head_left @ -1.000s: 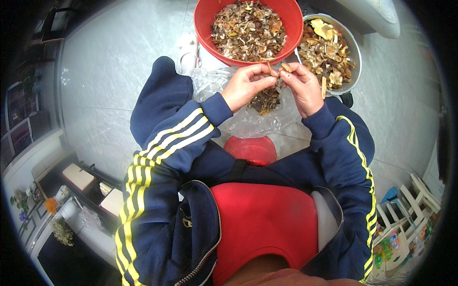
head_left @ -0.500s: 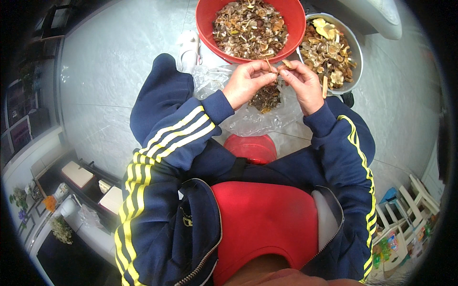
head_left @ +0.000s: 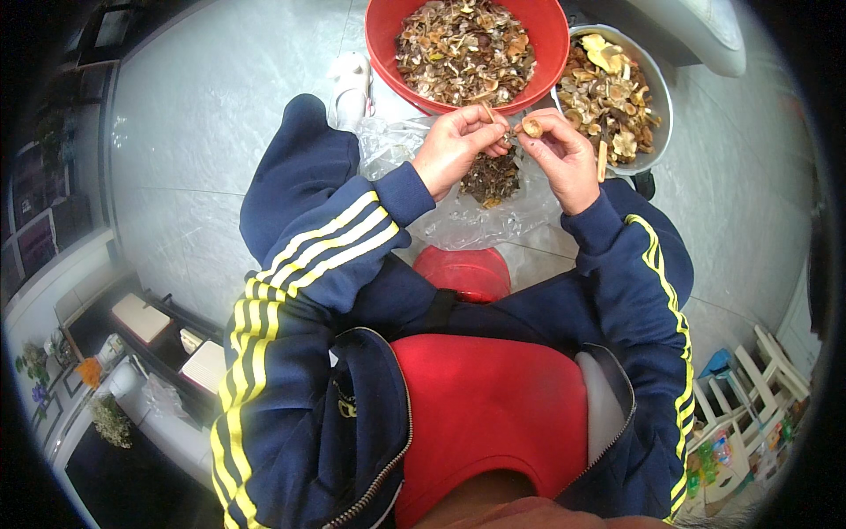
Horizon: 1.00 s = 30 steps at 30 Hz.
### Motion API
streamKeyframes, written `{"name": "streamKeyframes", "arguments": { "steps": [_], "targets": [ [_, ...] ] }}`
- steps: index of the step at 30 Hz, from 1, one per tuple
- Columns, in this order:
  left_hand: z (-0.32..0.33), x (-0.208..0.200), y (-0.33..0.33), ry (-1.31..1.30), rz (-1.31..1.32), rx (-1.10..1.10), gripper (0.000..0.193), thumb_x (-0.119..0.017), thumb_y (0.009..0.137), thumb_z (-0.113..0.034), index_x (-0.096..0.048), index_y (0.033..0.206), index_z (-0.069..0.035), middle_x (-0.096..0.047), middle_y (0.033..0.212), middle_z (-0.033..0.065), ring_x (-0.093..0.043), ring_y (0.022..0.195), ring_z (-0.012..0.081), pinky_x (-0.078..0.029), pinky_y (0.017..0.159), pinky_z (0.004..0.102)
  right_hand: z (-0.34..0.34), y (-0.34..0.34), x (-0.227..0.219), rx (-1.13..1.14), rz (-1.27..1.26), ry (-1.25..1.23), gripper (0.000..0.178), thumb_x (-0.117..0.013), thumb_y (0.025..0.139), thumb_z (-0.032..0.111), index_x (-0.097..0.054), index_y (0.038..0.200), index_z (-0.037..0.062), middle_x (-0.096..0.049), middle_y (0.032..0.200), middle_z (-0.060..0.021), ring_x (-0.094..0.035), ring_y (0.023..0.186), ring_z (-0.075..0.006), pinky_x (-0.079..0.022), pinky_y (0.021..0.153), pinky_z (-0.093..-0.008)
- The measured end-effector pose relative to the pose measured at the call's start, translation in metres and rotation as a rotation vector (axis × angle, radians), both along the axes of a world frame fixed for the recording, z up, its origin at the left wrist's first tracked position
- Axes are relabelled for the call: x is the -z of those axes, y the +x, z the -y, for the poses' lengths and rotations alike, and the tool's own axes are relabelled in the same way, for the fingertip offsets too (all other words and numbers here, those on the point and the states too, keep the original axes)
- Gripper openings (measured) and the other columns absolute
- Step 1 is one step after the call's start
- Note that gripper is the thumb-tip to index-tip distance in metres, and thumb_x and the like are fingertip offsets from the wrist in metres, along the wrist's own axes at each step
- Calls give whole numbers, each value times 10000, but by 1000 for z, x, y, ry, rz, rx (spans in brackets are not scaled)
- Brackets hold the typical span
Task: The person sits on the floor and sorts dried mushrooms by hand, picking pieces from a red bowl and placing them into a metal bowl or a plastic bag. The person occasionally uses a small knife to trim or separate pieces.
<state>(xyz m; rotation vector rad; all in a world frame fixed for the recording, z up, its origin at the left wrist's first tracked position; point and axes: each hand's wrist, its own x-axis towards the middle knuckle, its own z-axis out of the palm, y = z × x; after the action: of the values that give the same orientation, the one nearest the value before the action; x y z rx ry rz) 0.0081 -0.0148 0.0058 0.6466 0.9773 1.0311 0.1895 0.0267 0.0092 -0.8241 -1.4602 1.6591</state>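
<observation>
Between the thumb and fingers of my right hand (head_left: 568, 163) is a small tan mushroom (head_left: 532, 128), its round cap facing up. My left hand (head_left: 454, 150) is closed in a pinch, close to the mushroom. A thin brown stick-like piece (head_left: 486, 112) juts up from its fingers; whether it is a stem or a tool I cannot tell. Below both hands, dark scraps (head_left: 490, 181) lie on a clear plastic bag (head_left: 458, 222). Just beyond is a red basin (head_left: 377, 66) heaped with mushrooms and pieces. To its right, a metal bowl (head_left: 667, 110) holds larger mushrooms.
A light wooden stick or handle (head_left: 602, 161) leans at the bowl's near edge. Between my legs stands a red plastic stool or tub (head_left: 463, 273). A white shoe (head_left: 351, 84) is left of the basin. Pale wooden racks (head_left: 745, 388) stand at the lower right.
The mushroom in my right hand has turned, so its round cap now shows. My fingertips have drawn slightly apart. The left hand keeps its pinch.
</observation>
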Motion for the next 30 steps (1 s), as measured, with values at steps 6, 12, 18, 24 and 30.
{"name": "streamKeyframes", "arguments": {
  "steps": [6, 12, 18, 24, 30],
  "targets": [
    [2, -2, 2, 5, 30, -20, 161, -573, 891, -124, -585, 1030, -43, -620, 937, 25, -595, 830, 109, -476, 765, 245, 2, 0, 0, 78, -3, -275, 169, -613, 859, 45, -602, 1026, 24, -598, 997, -20, -552, 877, -89, -439, 786, -233],
    [2, -2, 4, 57, -2, 23, 142, -595, 878, -107, -591, 1002, -38, -614, 923, 8, -577, 818, 85, -466, 750, 232, 4, 1, 1, 79, -5, -330, 168, -613, 862, 62, -605, 1029, 38, -610, 978, -8, -543, 846, -74, -433, 738, -228],
    [3, 0, 4, 64, -7, 39, 113, -609, 867, -94, -602, 962, -34, -606, 876, -8, -558, 793, 71, -448, 722, 222, 4, -3, 2, 53, 3, -204, 148, -608, 858, 33, -599, 1004, 12, -599, 979, -21, -564, 877, -90, -445, 809, -235],
    [4, 0, 5, 48, -3, 37, 96, -590, 872, -93, -607, 951, -41, -605, 865, -15, -554, 785, 62, -443, 726, 222, 5, -3, -7, 31, 278, 309, 149, -614, 787, -15, -601, 934, 3, -552, 942, -72, -563, 839, -147, -451, 735, -260],
    [3, -2, 5, -52, 67, 78, 96, -574, 879, -121, -613, 940, -57, -602, 844, -14, -555, 760, 69, -436, 706, 213, 8, -4, -13, 54, 351, 449, 154, -591, 766, -35, -592, 912, 14, -551, 933, -97, -570, 820, -200, -459, 695, -275]
  ]
}}
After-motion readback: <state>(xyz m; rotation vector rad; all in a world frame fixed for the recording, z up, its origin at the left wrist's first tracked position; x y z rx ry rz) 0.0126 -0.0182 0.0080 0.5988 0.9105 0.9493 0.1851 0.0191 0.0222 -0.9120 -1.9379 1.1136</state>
